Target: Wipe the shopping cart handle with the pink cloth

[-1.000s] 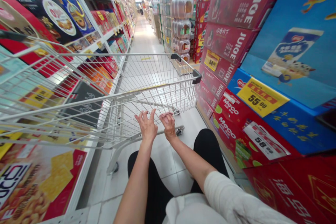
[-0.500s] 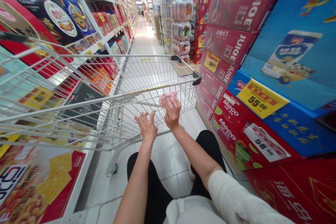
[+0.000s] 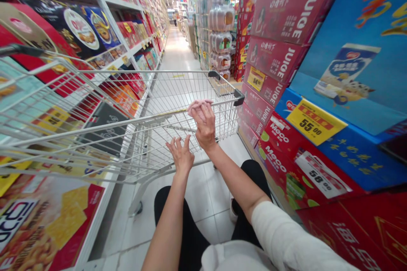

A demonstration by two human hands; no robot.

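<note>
A wire shopping cart [image 3: 104, 106] stands in front of me in a supermarket aisle, tipped so its side faces me. My right hand [image 3: 203, 125] is closed round a pink cloth [image 3: 197, 105] and presses it against the cart's top rail. My left hand [image 3: 180, 154] rests lower down on the wire side of the cart, fingers spread and holding nothing. My black-clad legs show below, over the white tile floor.
Shelves of boxed snacks [image 3: 79, 29] line the left side. Stacked red juice cartons [image 3: 280, 51] and blue boxes with yellow price tags [image 3: 313, 122] crowd the right. Bottled water packs [image 3: 220, 36] stand further down. The aisle floor [image 3: 178, 51] runs ahead beyond the cart.
My right hand rose from the cart's lower wire side to its top rail, with the pink cloth in it. My left hand stayed low on the wire.
</note>
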